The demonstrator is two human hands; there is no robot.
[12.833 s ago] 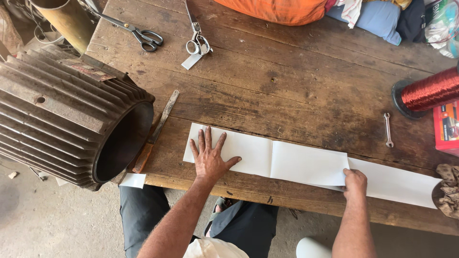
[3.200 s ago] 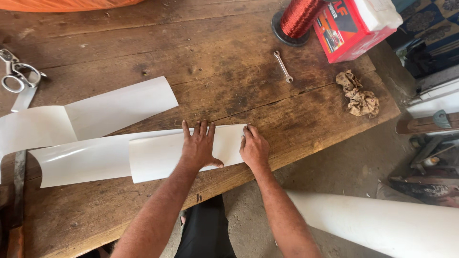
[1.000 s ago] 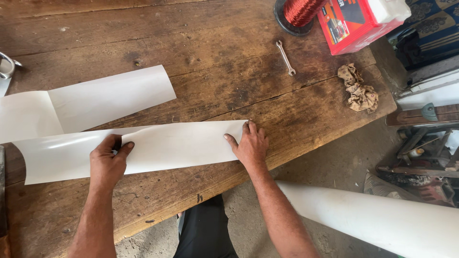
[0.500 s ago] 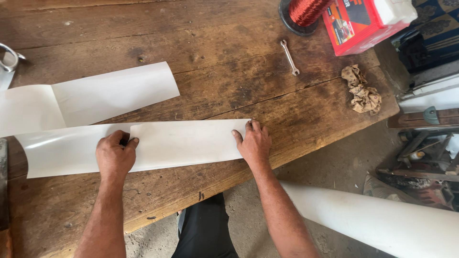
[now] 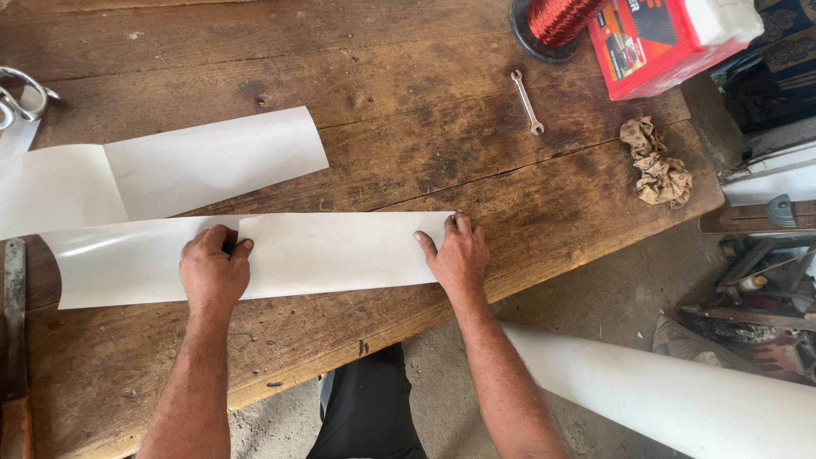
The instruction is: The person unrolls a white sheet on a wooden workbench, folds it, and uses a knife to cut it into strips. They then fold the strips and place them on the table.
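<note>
A long white sheet strip [image 5: 331, 251] lies folded along the near part of the wooden table [image 5: 408, 110]. My left hand [image 5: 214, 270] is closed in a fist and presses down on the strip at its fold line. At the strip's right end, my right hand [image 5: 457, 252] holds the sheet flat with its fingers on the edge. A second folded white strip [image 5: 212, 161] lies just behind, further from me.
A small spanner [image 5: 527, 102], a crumpled brown rag [image 5: 656, 163], a copper wire spool [image 5: 557, 19] and a red box [image 5: 659, 38] sit at the right. Scissors [image 5: 21, 98] lie at the left edge, a knife [image 5: 14, 340] near the front left. A white roll [image 5: 680, 399] leans below the table.
My left hand slid right along the strip while pressing it, and the crease under the hand now shows further right. The right hand stayed on the strip's right end.
</note>
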